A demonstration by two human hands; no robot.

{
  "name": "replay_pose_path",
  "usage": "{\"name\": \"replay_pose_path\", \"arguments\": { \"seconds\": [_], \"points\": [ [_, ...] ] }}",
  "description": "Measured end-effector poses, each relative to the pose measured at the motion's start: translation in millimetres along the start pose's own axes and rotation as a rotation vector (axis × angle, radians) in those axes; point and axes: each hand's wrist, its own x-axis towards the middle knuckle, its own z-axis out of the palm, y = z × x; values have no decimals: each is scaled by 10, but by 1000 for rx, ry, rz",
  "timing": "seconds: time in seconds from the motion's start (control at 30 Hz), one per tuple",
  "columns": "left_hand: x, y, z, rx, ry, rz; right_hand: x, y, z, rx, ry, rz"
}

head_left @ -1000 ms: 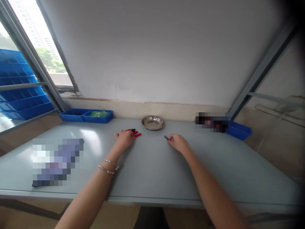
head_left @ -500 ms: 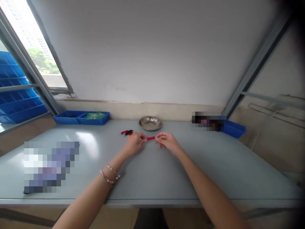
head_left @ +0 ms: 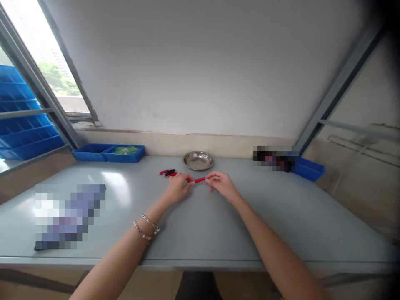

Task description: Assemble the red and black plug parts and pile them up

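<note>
Between my two hands is a short red pen-like tube [head_left: 200, 180], lying level just above the table. My left hand [head_left: 178, 186] pinches its left end between thumb and fingertips. The fingers of my right hand [head_left: 222, 186] close on the other end; whatever small part sits in that pinch is too tiny to make out. Just beyond my left hand lies a small pile of red and black pen-like pieces [head_left: 168, 172], partly covered by the hand. Behind both hands stands a round steel dish [head_left: 198, 161].
Two blue bins [head_left: 93, 152] stand at the back left, one holding green plastic packaging [head_left: 126, 151]. Another blue bin [head_left: 308, 168] is at the back right beside a blurred item. A pixelated flat object [head_left: 73, 216] lies on the grey table [head_left: 200, 233] at left. Stacked blue trays [head_left: 28, 125] fill a side rack.
Both hands keep hold of the red tube in almost the same place. My right hand's lower fingers have curled in a little. The whole view has shifted slightly.
</note>
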Motion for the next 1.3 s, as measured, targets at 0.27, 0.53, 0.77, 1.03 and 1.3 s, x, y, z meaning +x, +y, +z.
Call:
{"name": "replay_pose_path", "arguments": {
  "seconds": [0.27, 0.53, 0.77, 1.03, 1.3],
  "points": [
    [5, -49, 50, 9, 6, 45, 13, 22, 15, -17, 35, 1],
    [9, -71, 70, 26, -1, 65, 28, 76, 35, 20, 36, -8],
    [9, -70, 68, 27, -1, 76, 29, 113, 24, -48, 23, -25],
    [5, -78, 72, 13, 13, 91, 11, 89, 21, -70, 8, -28],
    [28, -115, 116, -118, -2, 73, 15, 104, 5, -25, 22, -77]
  ]
}}
